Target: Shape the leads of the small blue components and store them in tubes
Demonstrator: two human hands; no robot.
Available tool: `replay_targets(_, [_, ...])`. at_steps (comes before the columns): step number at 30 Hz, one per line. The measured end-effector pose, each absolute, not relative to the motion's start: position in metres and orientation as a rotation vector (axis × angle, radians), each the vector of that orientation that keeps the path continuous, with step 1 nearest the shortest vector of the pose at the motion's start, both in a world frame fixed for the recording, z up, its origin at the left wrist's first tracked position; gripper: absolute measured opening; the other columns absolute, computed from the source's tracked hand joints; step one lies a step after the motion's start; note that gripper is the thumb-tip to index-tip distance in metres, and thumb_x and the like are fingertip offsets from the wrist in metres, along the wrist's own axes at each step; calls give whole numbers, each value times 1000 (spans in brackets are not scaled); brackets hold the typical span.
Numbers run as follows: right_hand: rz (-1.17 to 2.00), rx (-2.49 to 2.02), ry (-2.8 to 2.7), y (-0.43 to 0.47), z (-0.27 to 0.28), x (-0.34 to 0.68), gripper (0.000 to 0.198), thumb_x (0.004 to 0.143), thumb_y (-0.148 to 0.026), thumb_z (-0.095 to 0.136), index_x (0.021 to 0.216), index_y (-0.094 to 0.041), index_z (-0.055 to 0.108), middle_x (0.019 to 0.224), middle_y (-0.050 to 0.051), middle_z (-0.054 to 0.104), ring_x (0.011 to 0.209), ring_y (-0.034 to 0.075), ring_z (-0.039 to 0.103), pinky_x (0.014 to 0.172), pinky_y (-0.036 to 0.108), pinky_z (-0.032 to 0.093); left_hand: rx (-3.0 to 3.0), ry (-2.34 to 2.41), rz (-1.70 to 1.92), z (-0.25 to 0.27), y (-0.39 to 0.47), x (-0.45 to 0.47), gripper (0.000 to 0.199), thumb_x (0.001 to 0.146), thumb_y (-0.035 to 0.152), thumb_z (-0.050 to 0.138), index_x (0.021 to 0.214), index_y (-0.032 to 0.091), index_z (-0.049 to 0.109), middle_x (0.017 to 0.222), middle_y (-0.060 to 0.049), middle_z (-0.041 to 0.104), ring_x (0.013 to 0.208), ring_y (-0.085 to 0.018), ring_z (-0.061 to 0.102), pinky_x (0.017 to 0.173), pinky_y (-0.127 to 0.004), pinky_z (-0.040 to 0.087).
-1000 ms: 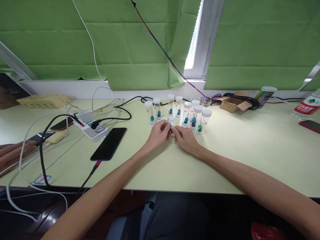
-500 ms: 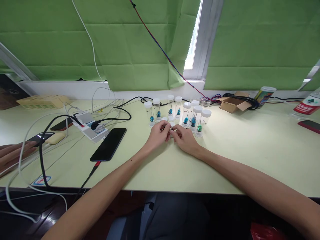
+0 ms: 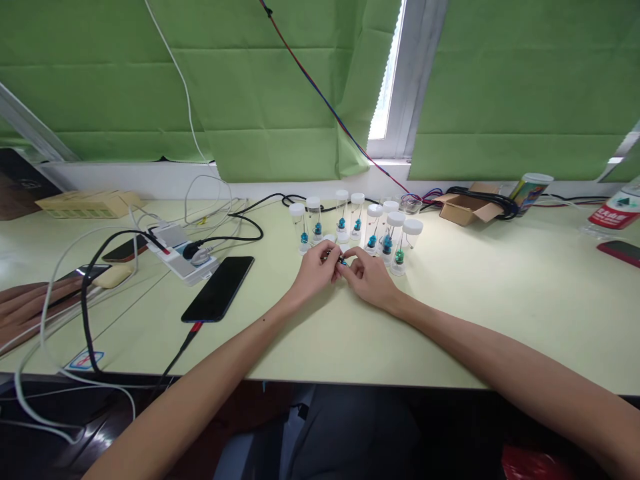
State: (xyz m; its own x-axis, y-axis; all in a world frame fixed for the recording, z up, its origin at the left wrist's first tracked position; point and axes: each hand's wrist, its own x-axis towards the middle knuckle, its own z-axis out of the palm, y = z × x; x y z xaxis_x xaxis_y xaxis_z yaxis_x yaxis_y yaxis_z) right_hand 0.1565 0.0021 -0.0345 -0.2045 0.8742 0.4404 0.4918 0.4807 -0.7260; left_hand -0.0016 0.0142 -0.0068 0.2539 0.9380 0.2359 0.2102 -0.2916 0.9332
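Observation:
My left hand [image 3: 319, 268] and my right hand [image 3: 369, 275] meet at the middle of the table, fingertips pinched together. Between them shows a small blue-and-dark piece [image 3: 343, 261], mostly hidden by the fingers, so its exact kind is unclear. Just beyond stand several clear vials [image 3: 372, 235] with white caps, most holding a blue piece with a thin wire. One vial [image 3: 399, 256] nearest my right hand has a green piece inside. White caps [image 3: 343, 238] of lower containers show right behind my fingers.
A black phone [image 3: 219, 289] on a cable lies left of my left forearm. Farther left are a power strip [image 3: 183, 253], tangled cords and another person's hand [image 3: 35, 310]. An opened cardboard box [image 3: 467, 205] with black cable, a printed canister [image 3: 530, 193] and a labelled bottle [image 3: 615, 212] stand right.
My fingers have shifted slightly, and the blue part of the small piece now shows between them. The other person's hand at the left has moved a little; the vials stand as before.

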Motion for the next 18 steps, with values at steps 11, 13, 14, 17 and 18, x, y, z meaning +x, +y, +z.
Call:
replay_targets(11, [517, -1138, -1888, 2, -32, 156, 18, 96, -33, 50, 87, -21, 61, 59, -3, 61, 52, 13, 51, 59, 26, 37, 1725, 1072, 1083, -8, 15, -2, 28, 94, 45, 52, 79, 21, 54, 55, 3, 55, 49, -13, 51, 54, -28, 42])
replay_targets(13, [505, -1118, -1900, 2, -32, 156, 26, 98, -34, 47, 79, -21, 59, 59, -2, 60, 53, 13, 50, 59, 27, 36, 1726, 1067, 1081, -7, 14, -2, 29, 94, 45, 52, 78, 21, 54, 55, 3, 55, 49, -12, 51, 54, -28, 42])
replay_targets(14, [494, -1109, -1906, 2, -32, 156, 30, 99, -34, 44, 74, -21, 57, 60, -2, 59, 53, 13, 50, 59, 27, 36, 1725, 1061, 1080, -7, 14, -1, 29, 94, 45, 52, 78, 21, 54, 55, 3, 55, 49, -12, 51, 54, -28, 42])
replay_targets(17, [477, -1106, -1915, 3, -32, 156, 42, 102, -37, 37, 65, -22, 51, 58, -1, 59, 54, 14, 51, 61, 28, 38, 1720, 1044, 1087, -7, 13, -1, 31, 94, 46, 52, 76, 21, 54, 56, 2, 55, 49, -12, 51, 53, -27, 42])
replay_targets(18, [484, -1110, -1909, 3, -32, 156, 44, 103, -38, 36, 65, -22, 51, 57, -1, 59, 54, 14, 51, 62, 28, 38, 1717, 1041, 1090, -7, 14, -1, 32, 94, 46, 52, 76, 20, 54, 57, 2, 55, 49, -12, 52, 53, -27, 42])
